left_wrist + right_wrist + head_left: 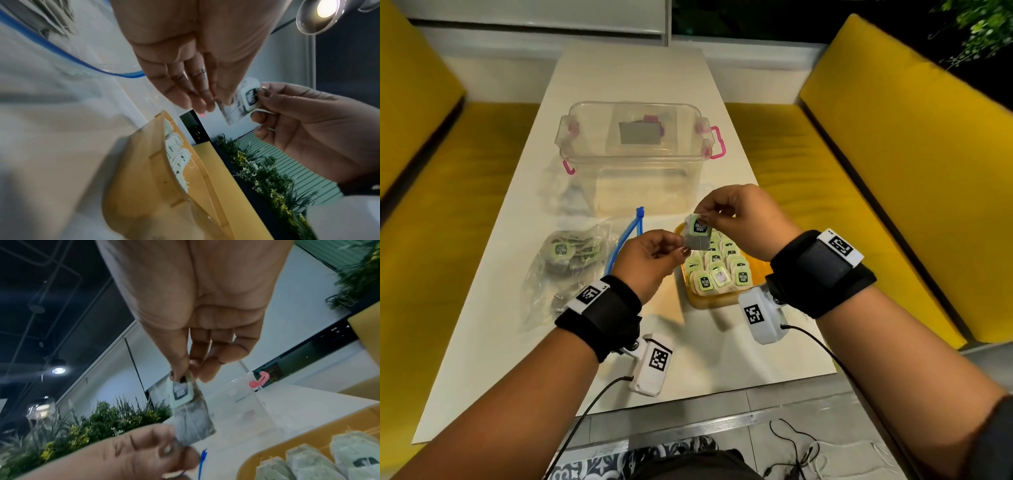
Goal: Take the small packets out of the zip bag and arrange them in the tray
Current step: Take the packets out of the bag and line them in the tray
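A tea bag packet (697,236) with a green tag hangs in the air above the far end of the yellow tray (697,301). My right hand (708,215) pinches its tag from above, and the right wrist view shows the fingertips (183,376) on the tag. My left hand (678,253) pinches the bag's lower corner (185,439). Several tagged packets (719,270) lie in rows in the tray. The clear zip bag (565,263) with a blue zip strip (624,238) lies left of the tray, open, with several packets inside.
A clear plastic box (633,161) with pink latches stands behind the tray and bag, mid-table. Yellow benches (893,171) flank the white table (722,363). Cables run from both wrist cameras over the table's near edge.
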The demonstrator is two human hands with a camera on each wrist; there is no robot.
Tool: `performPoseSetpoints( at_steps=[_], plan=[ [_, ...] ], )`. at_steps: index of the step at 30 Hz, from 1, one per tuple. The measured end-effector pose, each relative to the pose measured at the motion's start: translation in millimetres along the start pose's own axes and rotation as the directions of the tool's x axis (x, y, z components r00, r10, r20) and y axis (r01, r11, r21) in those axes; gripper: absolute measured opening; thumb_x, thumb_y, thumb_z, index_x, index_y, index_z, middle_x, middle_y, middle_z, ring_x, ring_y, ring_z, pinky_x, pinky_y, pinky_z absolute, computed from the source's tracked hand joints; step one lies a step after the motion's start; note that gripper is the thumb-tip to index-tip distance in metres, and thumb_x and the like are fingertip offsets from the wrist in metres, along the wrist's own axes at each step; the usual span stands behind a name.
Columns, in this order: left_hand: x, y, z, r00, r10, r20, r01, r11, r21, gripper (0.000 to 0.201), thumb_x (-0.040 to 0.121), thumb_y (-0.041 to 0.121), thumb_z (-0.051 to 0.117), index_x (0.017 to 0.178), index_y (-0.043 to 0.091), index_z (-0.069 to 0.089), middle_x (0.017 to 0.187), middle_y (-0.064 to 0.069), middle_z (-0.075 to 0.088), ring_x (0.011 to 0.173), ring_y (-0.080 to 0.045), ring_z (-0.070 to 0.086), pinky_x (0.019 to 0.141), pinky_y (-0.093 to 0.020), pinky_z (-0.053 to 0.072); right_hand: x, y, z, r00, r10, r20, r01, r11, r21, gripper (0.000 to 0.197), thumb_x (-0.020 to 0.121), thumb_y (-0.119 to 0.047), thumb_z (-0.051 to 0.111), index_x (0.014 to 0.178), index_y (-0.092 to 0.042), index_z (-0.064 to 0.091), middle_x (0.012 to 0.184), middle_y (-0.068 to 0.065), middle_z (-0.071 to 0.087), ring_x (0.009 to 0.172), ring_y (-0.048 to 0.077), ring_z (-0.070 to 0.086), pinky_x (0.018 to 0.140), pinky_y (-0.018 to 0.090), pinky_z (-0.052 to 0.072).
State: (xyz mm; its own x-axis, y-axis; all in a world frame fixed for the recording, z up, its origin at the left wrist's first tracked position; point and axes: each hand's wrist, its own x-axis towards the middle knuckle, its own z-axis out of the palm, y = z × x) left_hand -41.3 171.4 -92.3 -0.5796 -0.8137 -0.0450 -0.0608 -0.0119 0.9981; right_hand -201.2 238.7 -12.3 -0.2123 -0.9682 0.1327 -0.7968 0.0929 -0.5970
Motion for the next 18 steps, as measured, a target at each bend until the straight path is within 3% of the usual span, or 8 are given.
performPoseSetpoints(
  at_steps=[2, 5, 9, 12, 16, 18],
  plan=[
    [1, -2, -2, 1.000, 0.017, -0.010, -0.016, 1.000, 0.022, 0.021, 0.081, 0.003, 0.070, 0.098, 0.014, 0.066, 0.087, -0.001, 0.069, 0.077, -0.005, 0.064, 0.070, -0.019, 0.050, 0, 1, -1, 1.000, -0.007, 0.000, 0.007, 1.000, -0.013, 0.010, 0.088, -0.013, 0.062, 0.089, -0.017, 0.072, 0.084, -0.004, 0.069, 0.078, 0.015, 0.061, 0.069, 0.023, 0.046],
    [2, -2, -2, 0.999, 0.050, 0.018, -0.052, 0.996, 0.073, 0.030, 0.080, 0.008, 0.074, 0.103, 0.025, 0.065, 0.101, 0.003, 0.071, 0.092, -0.012, 0.066, 0.082, -0.024, 0.052, -2, 2, -2, 1.000, -0.007, 0.029, 0.008, 1.000, -0.026, 0.010, 0.089, -0.015, 0.062, 0.090, -0.018, 0.071, 0.086, -0.005, 0.070, 0.080, 0.012, 0.062, 0.072, 0.023, 0.048],
    [3, 0, 2, 0.997, 0.078, 0.014, -0.079, 0.991, 0.108, 0.017, 0.080, 0.008, 0.073, 0.094, 0.018, 0.069, 0.090, 0.002, 0.071, 0.084, -0.012, 0.065, 0.077, -0.021, 0.050, -4, 1, -5, 0.999, 0.002, 0.036, -0.002, 1.000, 0.001, 0.010, 0.089, -0.016, 0.063, 0.092, -0.019, 0.072, 0.086, -0.006, 0.070, 0.081, 0.011, 0.062, 0.071, 0.018, 0.046],
    [3, 0, 4, 0.997, 0.063, 0.036, -0.064, 0.997, 0.033, 0.023, 0.079, 0.002, 0.072, 0.091, 0.021, 0.068, 0.088, 0.001, 0.072, 0.083, -0.016, 0.067, 0.082, -0.029, 0.053, -4, 1, -7, 0.999, 0.017, 0.037, -0.017, 1.000, 0.005, 0.011, 0.088, -0.016, 0.065, 0.095, -0.018, 0.074, 0.088, -0.004, 0.072, 0.081, 0.012, 0.063, 0.074, 0.022, 0.050],
    [2, 1, 10, 0.997, 0.063, 0.048, -0.063, 0.998, 0.002, 0.026, 0.079, -0.002, 0.071, 0.083, 0.024, 0.069, 0.083, 0.002, 0.072, 0.083, -0.017, 0.066, 0.083, -0.032, 0.053, -4, 4, -7, 0.998, 0.066, -0.019, -0.064, 0.993, 0.104, 0.021, 0.083, -0.026, 0.072, 0.103, -0.022, 0.069, 0.080, -0.009, 0.069, 0.064, -0.002, 0.054, 0.065, 0.016, 0.043],
    [1, 1, 11, 0.997, 0.062, 0.036, -0.061, 0.998, -0.021, 0.025, 0.079, -0.002, 0.071, 0.086, 0.022, 0.069, 0.087, -0.002, 0.072, 0.086, -0.020, 0.066, 0.084, -0.033, 0.053, -5, 6, -7, 0.997, 0.081, -0.010, -0.080, 0.993, 0.092, 0.016, 0.083, -0.026, 0.072, 0.097, -0.018, 0.070, 0.077, -0.011, 0.067, 0.059, -0.004, 0.052, 0.060, 0.010, 0.039]
  ],
)
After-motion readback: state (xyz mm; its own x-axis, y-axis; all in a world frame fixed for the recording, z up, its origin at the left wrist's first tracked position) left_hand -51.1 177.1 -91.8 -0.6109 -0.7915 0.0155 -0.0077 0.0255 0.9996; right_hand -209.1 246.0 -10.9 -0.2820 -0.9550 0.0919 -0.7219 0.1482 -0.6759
